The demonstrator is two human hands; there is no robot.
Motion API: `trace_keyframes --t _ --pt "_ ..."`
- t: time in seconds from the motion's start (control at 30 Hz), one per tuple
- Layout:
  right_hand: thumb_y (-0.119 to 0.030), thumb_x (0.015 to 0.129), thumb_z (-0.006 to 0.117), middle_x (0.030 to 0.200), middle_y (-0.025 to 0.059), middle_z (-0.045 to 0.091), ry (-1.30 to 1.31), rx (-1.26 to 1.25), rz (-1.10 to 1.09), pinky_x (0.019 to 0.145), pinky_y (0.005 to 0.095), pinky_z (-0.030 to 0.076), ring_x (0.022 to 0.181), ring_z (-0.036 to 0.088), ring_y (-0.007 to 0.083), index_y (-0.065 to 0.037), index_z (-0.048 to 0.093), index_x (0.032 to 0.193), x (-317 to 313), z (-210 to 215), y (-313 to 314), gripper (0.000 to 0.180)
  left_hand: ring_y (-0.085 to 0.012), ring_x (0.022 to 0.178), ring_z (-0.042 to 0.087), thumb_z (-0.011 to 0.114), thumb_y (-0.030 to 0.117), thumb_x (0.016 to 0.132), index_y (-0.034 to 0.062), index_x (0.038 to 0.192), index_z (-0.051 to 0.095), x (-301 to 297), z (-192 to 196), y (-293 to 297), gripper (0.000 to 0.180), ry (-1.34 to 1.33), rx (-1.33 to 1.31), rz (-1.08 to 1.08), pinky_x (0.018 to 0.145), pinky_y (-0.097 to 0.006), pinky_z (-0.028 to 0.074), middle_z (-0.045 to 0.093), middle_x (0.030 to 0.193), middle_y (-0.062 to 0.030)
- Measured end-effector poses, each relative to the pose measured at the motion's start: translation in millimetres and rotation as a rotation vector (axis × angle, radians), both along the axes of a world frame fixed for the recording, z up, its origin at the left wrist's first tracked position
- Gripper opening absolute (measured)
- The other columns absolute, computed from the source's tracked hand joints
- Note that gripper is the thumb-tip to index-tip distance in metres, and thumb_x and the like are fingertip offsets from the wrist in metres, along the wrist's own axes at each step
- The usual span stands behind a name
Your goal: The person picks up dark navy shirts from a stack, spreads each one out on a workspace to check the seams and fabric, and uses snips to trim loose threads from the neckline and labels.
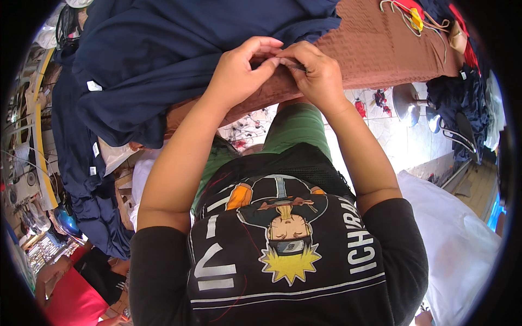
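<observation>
My two hands meet over the front edge of a table covered with brown cloth [375, 49]. Thumb and fingers curl together on my left hand [242, 70], their tips touching the right fingertips; what they pinch is too small to make out. Closed in a pinch, my right hand [317, 70] has a small, slim dark thing [293, 66] under its fingers, mostly hidden by them. Just beyond and to the left of both hands lies a large heap of navy blue fabric [163, 38], which hangs over the table's left side.
Cords with a yellow piece [416, 19] lie at the table's far right. White labels [94, 86] show on the navy garments. Dark cloth [459, 103] hangs at right, above a white sheet [457, 233]. A person in red [76, 296] is at lower left. Scraps litter the tiled floor.
</observation>
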State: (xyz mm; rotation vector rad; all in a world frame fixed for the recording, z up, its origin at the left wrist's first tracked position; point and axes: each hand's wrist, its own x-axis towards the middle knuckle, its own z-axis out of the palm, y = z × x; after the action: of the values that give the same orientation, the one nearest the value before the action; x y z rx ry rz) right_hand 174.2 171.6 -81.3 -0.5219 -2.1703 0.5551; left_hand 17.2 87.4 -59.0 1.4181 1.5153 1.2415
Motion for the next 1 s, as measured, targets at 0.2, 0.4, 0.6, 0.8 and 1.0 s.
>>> trace_keyframes --t 0.2,0.4,0.6,0.8,1.0 --pt "-0.008 0.08 0.066 0.089 0.0062 0.065 -0.127 -0.168 -0.137 0.064 0.0381 0.051 0.077 0.064 0.0298 -0.011 0.065 0.094 2 7 -9 0.014 -0.015 0.083 0.067 0.071 0.011 0.083 0.0036 0.104 0.067 8 -14 5 0.022 0.3 0.159 0.128 0.078 -0.027 0.052 0.07 0.095 -0.0086" --pt "-0.017 0.082 0.069 0.09 0.0099 0.068 -0.059 -0.199 -0.123 0.07 0.0371 0.051 0.085 0.066 0.0291 -0.01 0.066 0.099 0 20 -9 0.018 -0.0115 0.066 0.061 0.068 0.015 0.086 0.0033 0.094 0.068 4 -14 13 0.014 0.376 0.241 0.207 0.063 -0.026 0.049 0.07 0.086 -0.0089" --pt "-0.025 0.083 0.071 0.097 0.0136 0.069 -0.213 -0.433 -0.142 0.079 0.0364 0.051 0.093 0.067 0.0284 -0.01 0.068 0.104 6 12 7 0.027 -0.0057 0.07 0.056 0.066 0.019 0.09 0.0019 0.093 0.066 -8 -8 22 0.018 0.236 -0.018 0.172 0.064 -0.022 0.045 0.068 0.08 -0.0034" --pt "-0.028 0.084 0.069 0.086 0.0128 0.069 -0.432 -0.364 -0.215 0.077 0.0388 0.051 0.086 0.067 0.0304 -0.009 0.064 0.106 10 44 5 0.029 -0.0043 0.069 0.049 0.06 0.017 0.094 -0.0003 0.101 0.065 -24 2 28 0.019 -0.019 -0.269 -0.014 0.065 -0.019 0.043 0.06 0.079 0.0025" --pt "-0.024 0.083 0.069 0.09 0.0094 0.063 -0.32 -0.173 -0.013 0.072 0.0404 0.049 0.083 0.063 0.0307 -0.007 0.064 0.098 23 54 12 0.023 -0.004 0.066 0.043 0.06 0.02 0.094 -0.0002 0.098 0.063 -21 13 23 0.02 0.047 -0.257 -0.056 0.06 -0.02 0.038 0.052 0.073 0.0045"
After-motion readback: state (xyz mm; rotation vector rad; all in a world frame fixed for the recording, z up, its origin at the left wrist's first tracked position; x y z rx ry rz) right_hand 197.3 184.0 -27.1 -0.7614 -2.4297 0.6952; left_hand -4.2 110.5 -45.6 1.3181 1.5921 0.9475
